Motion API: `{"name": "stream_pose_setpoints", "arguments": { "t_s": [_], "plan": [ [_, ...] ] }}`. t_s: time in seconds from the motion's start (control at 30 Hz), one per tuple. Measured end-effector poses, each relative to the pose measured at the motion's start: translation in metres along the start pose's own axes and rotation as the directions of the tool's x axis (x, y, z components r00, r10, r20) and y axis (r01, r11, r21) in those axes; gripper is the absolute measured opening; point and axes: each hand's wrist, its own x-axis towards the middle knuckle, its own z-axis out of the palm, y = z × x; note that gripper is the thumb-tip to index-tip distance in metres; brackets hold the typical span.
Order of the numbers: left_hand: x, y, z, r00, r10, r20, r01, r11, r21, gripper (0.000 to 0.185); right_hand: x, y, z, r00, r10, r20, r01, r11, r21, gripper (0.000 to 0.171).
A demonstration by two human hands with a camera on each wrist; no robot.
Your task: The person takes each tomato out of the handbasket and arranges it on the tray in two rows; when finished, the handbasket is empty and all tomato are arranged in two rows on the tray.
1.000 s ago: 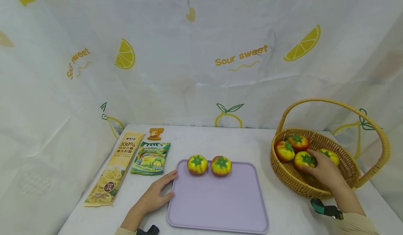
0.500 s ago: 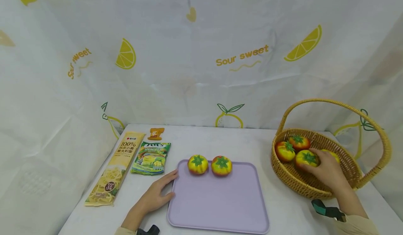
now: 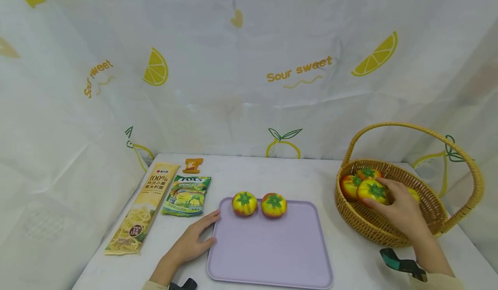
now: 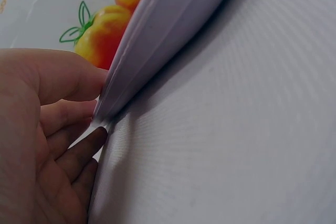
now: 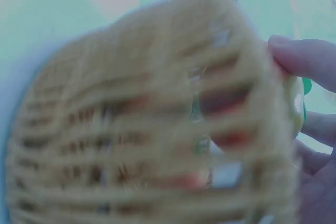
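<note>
My two hands are bare — no gloves, no rings. A beige sleeve (image 3: 437, 281) covers my right forearm, with a dark strap (image 3: 402, 264) edged in teal around that wrist. At my left wrist sits a small black mount (image 3: 186, 284) — beside another beige cuff (image 3: 152, 285).

A white table (image 3: 280, 173) is holding everything. Lying on it are a long bag of noodles (image 3: 142, 208), a green candy bag (image 3: 186, 195), a small orange packet (image 3: 192, 164), a purple tray (image 3: 268, 251) and a woven basket (image 3: 389, 234) at the right.
</note>
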Motion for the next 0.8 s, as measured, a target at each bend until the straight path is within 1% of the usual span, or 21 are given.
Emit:
{"name": "stream_pose_setpoints", "arguments": {
  "t_s": [0.2,0.33,0.47,0.6,0.67,0.8],
  "plan": [
    [-0.001,0.001,0.0,1.0,-0.007,0.004,0.008,1.0,-0.01,0.058,-0.003,-0.023,0.004,1.0,-0.028,-0.009,0.028,0.998,0.054,0.075],
    [-0.001,0.0,0.0,1.0,-0.003,0.001,0.003,1.0,-0.008,0.058,-0.005,-0.036,0.012,0.997,-0.07,-0.026,0.072,0.995,0.071,0.074],
    [0.0,-0.001,0.0,1.0,0.026,-0.014,-0.026,1.0,0.009,0.057,-0.007,-0.047,0.021,0.993,-0.107,-0.045,0.111,0.99,0.088,0.07],
    [0.0,-0.002,0.001,0.998,0.055,-0.027,-0.054,0.998,0.037,0.056,-0.009,-0.056,0.029,0.993,-0.11,-0.051,0.115,0.987,0.112,0.068],
    [0.0,-0.003,0.001,0.998,0.049,-0.024,-0.048,0.998,0.035,0.056,-0.009,-0.059,0.034,0.99,-0.123,-0.066,0.13,0.983,0.128,0.067],
    [0.0,-0.004,0.001,1.0,0.024,-0.008,-0.024,1.0,0.016,0.057,-0.007,-0.062,0.05,0.98,-0.176,-0.093,0.189,0.969,0.16,0.063]
  ]
}}
